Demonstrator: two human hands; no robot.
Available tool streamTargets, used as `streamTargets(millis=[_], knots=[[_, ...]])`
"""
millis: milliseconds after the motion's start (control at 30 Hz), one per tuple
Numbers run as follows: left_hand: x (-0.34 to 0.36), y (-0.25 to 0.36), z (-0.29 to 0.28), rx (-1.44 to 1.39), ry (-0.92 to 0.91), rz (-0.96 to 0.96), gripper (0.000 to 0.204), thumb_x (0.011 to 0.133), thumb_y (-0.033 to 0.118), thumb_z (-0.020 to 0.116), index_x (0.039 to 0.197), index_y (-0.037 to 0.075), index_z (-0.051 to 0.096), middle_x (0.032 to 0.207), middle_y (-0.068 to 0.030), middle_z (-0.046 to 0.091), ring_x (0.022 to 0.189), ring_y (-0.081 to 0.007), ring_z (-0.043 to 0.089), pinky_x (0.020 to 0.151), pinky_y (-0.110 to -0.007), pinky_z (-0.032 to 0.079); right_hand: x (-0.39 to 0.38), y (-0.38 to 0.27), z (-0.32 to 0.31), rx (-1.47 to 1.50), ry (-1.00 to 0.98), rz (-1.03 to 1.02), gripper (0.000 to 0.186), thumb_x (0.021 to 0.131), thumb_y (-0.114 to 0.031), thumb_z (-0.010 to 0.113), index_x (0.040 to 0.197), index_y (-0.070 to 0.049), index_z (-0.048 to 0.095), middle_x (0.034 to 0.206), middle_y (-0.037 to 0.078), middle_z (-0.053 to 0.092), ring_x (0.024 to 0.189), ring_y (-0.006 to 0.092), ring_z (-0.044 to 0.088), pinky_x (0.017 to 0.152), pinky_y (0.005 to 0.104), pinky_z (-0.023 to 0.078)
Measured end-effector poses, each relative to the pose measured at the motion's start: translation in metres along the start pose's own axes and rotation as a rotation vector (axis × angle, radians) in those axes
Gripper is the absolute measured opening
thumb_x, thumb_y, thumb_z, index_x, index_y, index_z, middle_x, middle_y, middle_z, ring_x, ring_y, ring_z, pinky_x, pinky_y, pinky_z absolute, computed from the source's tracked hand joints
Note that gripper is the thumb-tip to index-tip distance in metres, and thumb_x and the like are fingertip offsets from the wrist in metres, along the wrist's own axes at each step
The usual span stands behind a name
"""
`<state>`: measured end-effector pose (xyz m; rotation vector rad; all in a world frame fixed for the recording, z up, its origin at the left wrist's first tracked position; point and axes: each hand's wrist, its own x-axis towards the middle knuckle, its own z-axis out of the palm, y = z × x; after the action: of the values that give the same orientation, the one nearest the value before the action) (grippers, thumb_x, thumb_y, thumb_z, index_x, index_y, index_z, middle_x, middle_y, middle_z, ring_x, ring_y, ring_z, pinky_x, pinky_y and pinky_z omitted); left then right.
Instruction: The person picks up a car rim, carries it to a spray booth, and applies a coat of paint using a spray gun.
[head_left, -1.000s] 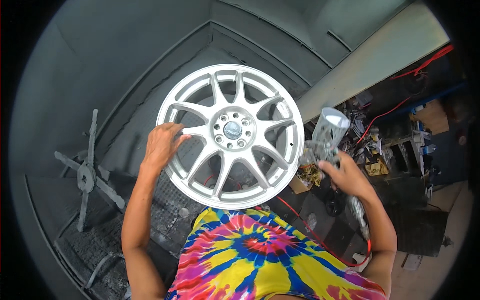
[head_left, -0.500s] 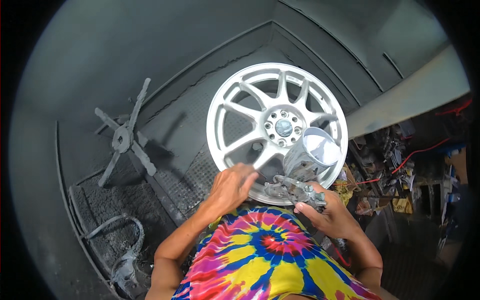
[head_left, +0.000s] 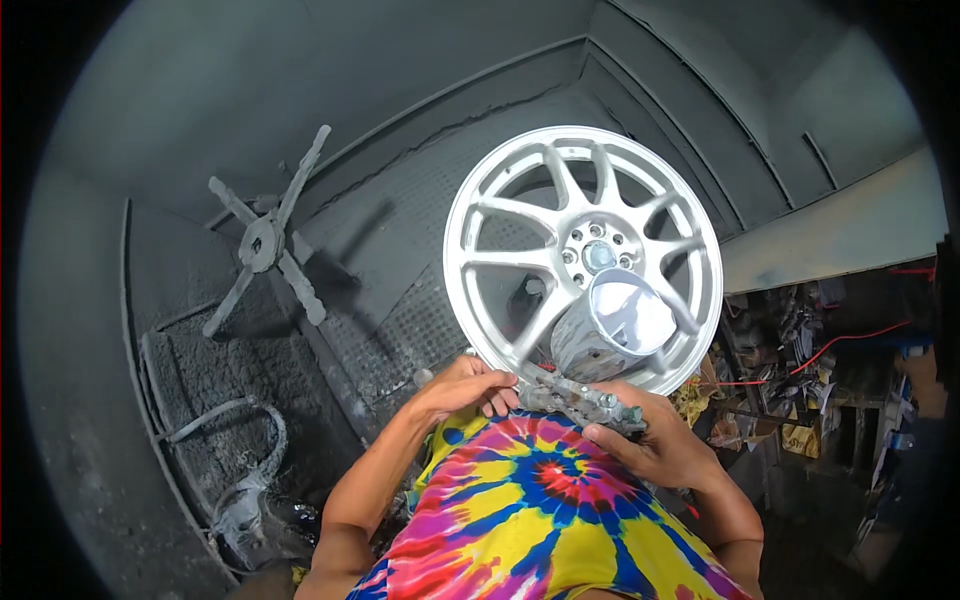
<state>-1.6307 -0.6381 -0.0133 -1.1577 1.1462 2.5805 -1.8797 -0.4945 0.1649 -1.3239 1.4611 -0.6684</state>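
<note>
Over at the far left, a grey hose (head_left: 225, 425) loops along the dusty wall of the spray booth (head_left: 150, 130), and above it a cross-shaped metal stand (head_left: 262, 243) with four arms sits coated in grey overspray. A mesh floor grating (head_left: 400, 300) runs between that stand and the centre of the view.

Moving inward, the left hand (head_left: 465, 385) comes up from the lower edge, its fingers curled around the lower rim of a silver alloy wheel (head_left: 583, 255); the grip is closed on the rim's edge. The wheel stands upright facing the camera, multi-spoked, with lug holes around its hub, just above the person's tie-dye shirt (head_left: 560, 520).

Just right of that hand, the right hand (head_left: 650, 445) is wrapped tightly around the body of a paint-crusted spray gun (head_left: 580, 400), whose shiny metal cup (head_left: 612, 325) rises in front of the wheel's lower spokes. Gun and left hand lie almost touching.

Farther right, beyond a pale booth panel (head_left: 830, 235), a cluttered shelf (head_left: 800, 370) holds tools and a red cable (head_left: 850, 340).
</note>
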Motion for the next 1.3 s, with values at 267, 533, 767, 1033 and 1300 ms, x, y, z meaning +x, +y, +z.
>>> streamTargets(millis=[267, 533, 767, 1033, 1300], knots=[[0.012, -0.003, -0.005, 0.031, -0.003, 0.019, 0.028, 0.097, 0.024, 0.067, 0.099, -0.003, 0.075, 0.083, -0.0134, 0.076, 0.068, -0.0194, 0.073, 0.060, -0.029, 0.058, 0.010, -0.008, 0.002, 0.012, -0.060, 0.044, 0.046, 0.102, -0.021, 0.070, 0.140, 0.000, 0.056, 0.122, 0.023, 0.069, 0.112, 0.0351, 0.069, 0.095, 0.0402, 0.052], [0.005, 0.017, -0.027, 0.075, 0.029, 0.015, 0.029, 0.099, 0.023, 0.066, 0.092, -0.004, 0.075, 0.082, -0.0162, 0.078, 0.063, -0.0171, 0.071, 0.057, -0.027, 0.056, 0.009, 0.001, -0.003, 0.044, -0.001, 0.100, 0.042, 0.102, -0.021, 0.070, 0.135, 0.001, 0.060, 0.114, 0.021, 0.070, 0.104, 0.0303, 0.071, 0.091, 0.0382, 0.053], [-0.002, 0.041, -0.054, 0.120, 0.222, 0.128, 0.030, 0.101, 0.023, 0.065, 0.092, -0.004, 0.074, 0.077, -0.0148, 0.075, 0.056, -0.0172, 0.069, 0.054, -0.027, 0.054, 0.026, 0.029, -0.047, -0.115, 0.361, 0.089, 0.038, 0.101, -0.018, 0.070, 0.130, 0.005, 0.061, 0.100, 0.020, 0.073, 0.091, 0.0268, 0.072, 0.083, 0.0385, 0.054], [0.010, 0.108, -0.021, 0.784, 0.849, 1.076, 0.015, 0.096, 0.015, 0.073, 0.098, 0.001, 0.076, 0.090, -0.0099, 0.076, 0.085, -0.0228, 0.072, 0.079, -0.034, 0.057, 0.069, 0.060, -0.091, -0.305, 0.674, 0.055, 0.038, 0.102, -0.019, 0.067, 0.127, 0.008, 0.059, 0.089, 0.023, 0.074, 0.075, 0.0297, 0.072, 0.072, 0.0394, 0.055], [0.083, 0.114, 0.010, 1.418, 0.573, 1.149, 0.067, 0.089, 0.040, 0.079, 0.147, 0.014, 0.057, 0.146, -0.0148, 0.056, 0.137, -0.0390, 0.052, 0.119, -0.049, 0.038, 0.063, 0.008, -0.060, -0.034, 0.342, 0.222, 0.035, 0.104, -0.022, 0.068, 0.127, 0.004, 0.063, 0.089, 0.009, 0.074, 0.080, 0.0129, 0.070, 0.074, 0.0322, 0.055]])
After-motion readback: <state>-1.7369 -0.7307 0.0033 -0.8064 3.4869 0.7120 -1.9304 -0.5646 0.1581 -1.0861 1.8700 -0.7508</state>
